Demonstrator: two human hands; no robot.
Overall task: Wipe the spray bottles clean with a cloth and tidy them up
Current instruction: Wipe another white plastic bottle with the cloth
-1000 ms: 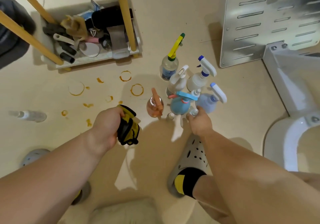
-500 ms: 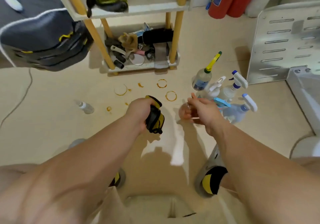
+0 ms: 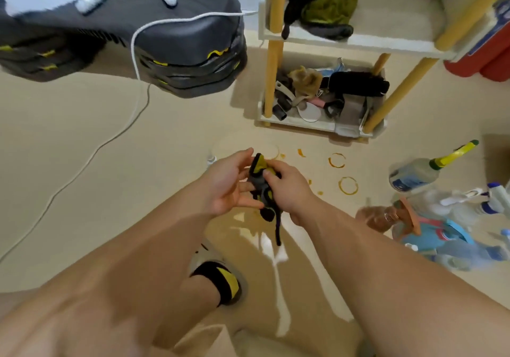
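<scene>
A black-and-yellow cloth (image 3: 262,188) hangs between my two hands above the floor in the middle of the view. My right hand (image 3: 289,188) pinches it from the right, thumb on top. My left hand (image 3: 229,185) supports it from the left with straight fingers and a raised thumb. The spray bottles stand on the floor to the right, away from both hands: a clear one with a yellow nozzle (image 3: 414,174), an orange one (image 3: 378,218), a blue one (image 3: 430,239) and a blurred white one with a blue trigger (image 3: 494,199). A small bottle (image 3: 211,158) is partly hidden behind my left hand.
A wooden-legged shelf rack (image 3: 325,126) with tools and rags stands behind the hands. Stacked dark grey cases (image 3: 179,53) and a white cable (image 3: 110,141) lie to the left. Orange ring stains (image 3: 348,185) mark the floor. My foot in a slipper (image 3: 218,279) is below the hands.
My right hand left the bottles and came over to grip the cloth. My left hand opened from a fist around the cloth. The view swung left, pushing the bottles to the right edge.
</scene>
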